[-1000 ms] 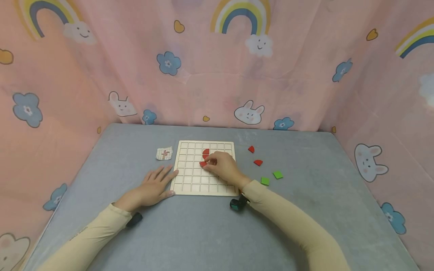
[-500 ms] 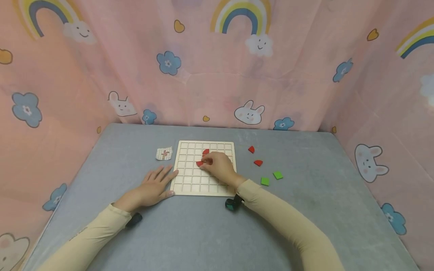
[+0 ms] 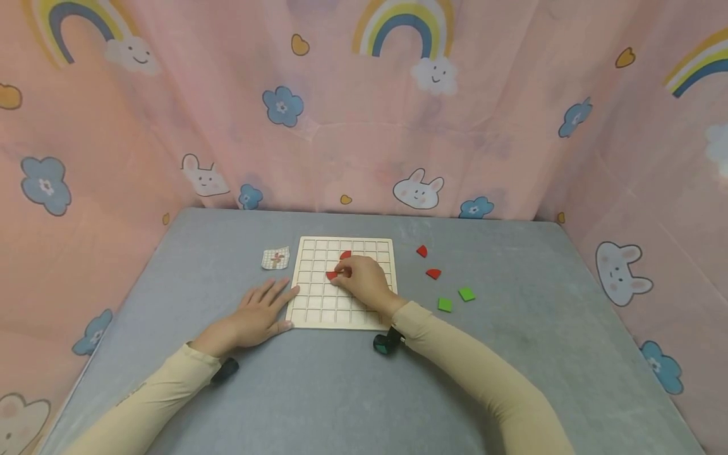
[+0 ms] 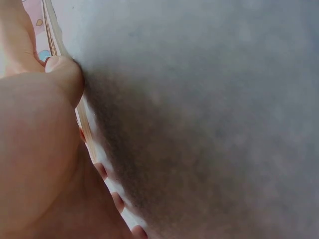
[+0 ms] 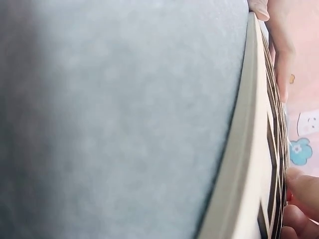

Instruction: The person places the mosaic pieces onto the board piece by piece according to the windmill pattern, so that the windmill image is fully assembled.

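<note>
A pale wooden grid board (image 3: 314,309) lies on the grey table. My right hand (image 3: 368,282) is over its middle, thumb and fingers pinching a red quarter-circle tile (image 3: 331,275) at one of the squares. Just beyond those fingertips, another red tile (image 3: 345,254) sits on the grid, partly covered by the hand. In the right wrist view only a sliver of red shows by the fingers (image 5: 302,191). My left hand (image 3: 254,320) rests flat with spread fingers at the board's left edge, its thumb by the near left corner.
A small paper card (image 3: 275,258) with a printed grid pattern lies left of the board. To the right are a red tile (image 3: 422,251), a second red tile (image 3: 433,273), a green square (image 3: 445,304) and another green square (image 3: 467,294). A patterned pink curtain (image 3: 364,126) surrounds the table.
My right hand has slid a little to the left over the board, carrying the pinched red tile from near the upper red tile to a square further left. The left hand stays put.
</note>
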Demonstrator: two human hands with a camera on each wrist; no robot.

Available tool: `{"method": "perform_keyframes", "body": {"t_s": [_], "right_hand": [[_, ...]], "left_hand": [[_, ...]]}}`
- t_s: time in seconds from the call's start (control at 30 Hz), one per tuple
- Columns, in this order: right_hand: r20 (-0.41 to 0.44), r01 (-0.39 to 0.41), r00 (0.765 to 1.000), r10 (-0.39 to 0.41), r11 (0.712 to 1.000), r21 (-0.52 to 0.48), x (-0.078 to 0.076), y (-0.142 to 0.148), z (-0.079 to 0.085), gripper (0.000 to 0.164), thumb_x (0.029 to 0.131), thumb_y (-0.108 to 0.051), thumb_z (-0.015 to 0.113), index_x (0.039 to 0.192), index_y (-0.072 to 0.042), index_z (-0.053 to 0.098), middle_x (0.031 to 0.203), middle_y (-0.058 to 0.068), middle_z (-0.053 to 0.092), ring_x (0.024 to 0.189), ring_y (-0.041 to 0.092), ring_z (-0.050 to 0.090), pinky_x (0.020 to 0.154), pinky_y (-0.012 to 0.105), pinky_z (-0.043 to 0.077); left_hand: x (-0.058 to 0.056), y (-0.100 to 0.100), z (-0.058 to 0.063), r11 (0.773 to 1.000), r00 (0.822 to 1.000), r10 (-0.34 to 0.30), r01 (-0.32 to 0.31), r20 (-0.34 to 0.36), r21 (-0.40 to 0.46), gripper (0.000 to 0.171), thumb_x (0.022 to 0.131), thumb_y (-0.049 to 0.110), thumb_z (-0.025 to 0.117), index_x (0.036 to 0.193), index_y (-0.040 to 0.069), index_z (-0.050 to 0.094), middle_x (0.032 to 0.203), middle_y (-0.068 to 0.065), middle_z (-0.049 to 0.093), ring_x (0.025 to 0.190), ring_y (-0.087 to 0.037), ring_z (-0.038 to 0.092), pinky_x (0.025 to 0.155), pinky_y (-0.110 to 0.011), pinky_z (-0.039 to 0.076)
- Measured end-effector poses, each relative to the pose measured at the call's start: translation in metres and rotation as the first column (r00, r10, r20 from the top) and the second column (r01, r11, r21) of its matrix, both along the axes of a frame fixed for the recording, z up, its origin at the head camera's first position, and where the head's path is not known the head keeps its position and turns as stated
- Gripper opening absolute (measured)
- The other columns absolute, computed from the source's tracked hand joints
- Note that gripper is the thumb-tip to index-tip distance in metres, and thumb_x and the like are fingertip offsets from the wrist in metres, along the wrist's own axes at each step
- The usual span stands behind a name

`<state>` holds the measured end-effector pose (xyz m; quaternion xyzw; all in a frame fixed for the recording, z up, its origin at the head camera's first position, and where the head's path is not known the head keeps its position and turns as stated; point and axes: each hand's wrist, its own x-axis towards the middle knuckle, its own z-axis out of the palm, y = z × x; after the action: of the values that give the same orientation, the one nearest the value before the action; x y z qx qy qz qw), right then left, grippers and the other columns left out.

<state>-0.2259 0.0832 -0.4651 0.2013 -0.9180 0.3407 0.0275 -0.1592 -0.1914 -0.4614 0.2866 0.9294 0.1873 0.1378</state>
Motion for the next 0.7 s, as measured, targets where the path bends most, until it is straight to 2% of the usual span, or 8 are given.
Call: {"method": "perform_keyframes", "body": {"t_s": [0.07,0.2,0.43,0.7], "right_hand": [[-0.004,0.005,1.000,-0.005,1.000,0.002,0.000,0.000,0.000,0.021,0.091,-0.020,0.086,0.107,-0.007,0.082,0.084,0.000,0.070,0.076,0.012,0.059,0.071,0.028,0.046],[-0.007,0.012,1.000,-0.012,1.000,0.001,0.000,-0.001,-0.001,0.021,0.090,-0.020,0.086,0.106,-0.007,0.082,0.082,0.000,0.070,0.076,0.013,0.059,0.071,0.029,0.047],[-0.011,0.024,1.000,-0.024,1.000,0.006,0.001,-0.002,-0.003,0.021,0.090,-0.020,0.087,0.106,-0.008,0.082,0.083,0.000,0.070,0.076,0.013,0.060,0.071,0.029,0.046],[-0.029,0.021,0.999,-0.021,1.000,0.002,0.002,-0.002,-0.001,0.022,0.089,-0.020,0.088,0.106,-0.007,0.082,0.082,0.001,0.070,0.076,0.013,0.060,0.072,0.030,0.047]], "left_hand": [[0.000,-0.001,-0.003,1.000,1.000,-0.003,0.003,-0.003,-0.006,0.074,0.110,0.043,0.055,0.166,0.003,0.026,0.172,-0.031,0.013,0.156,-0.060,0.010,0.119,-0.077,0.010],[-0.001,0.000,-0.007,1.000,1.000,0.007,-0.008,-0.016,-0.015,0.073,0.109,0.037,0.058,0.166,0.003,0.027,0.173,-0.030,0.014,0.157,-0.058,0.010,0.120,-0.076,0.011],[0.002,0.006,0.009,0.999,1.000,0.021,-0.020,0.023,-0.043,0.071,0.110,0.035,0.059,0.166,0.002,0.029,0.173,-0.030,0.016,0.157,-0.058,0.013,0.120,-0.076,0.013],[0.001,0.006,0.007,0.999,1.000,0.017,-0.016,0.018,-0.036,0.071,0.110,0.035,0.058,0.166,0.002,0.029,0.172,-0.030,0.016,0.156,-0.058,0.013,0.120,-0.076,0.013]]}}
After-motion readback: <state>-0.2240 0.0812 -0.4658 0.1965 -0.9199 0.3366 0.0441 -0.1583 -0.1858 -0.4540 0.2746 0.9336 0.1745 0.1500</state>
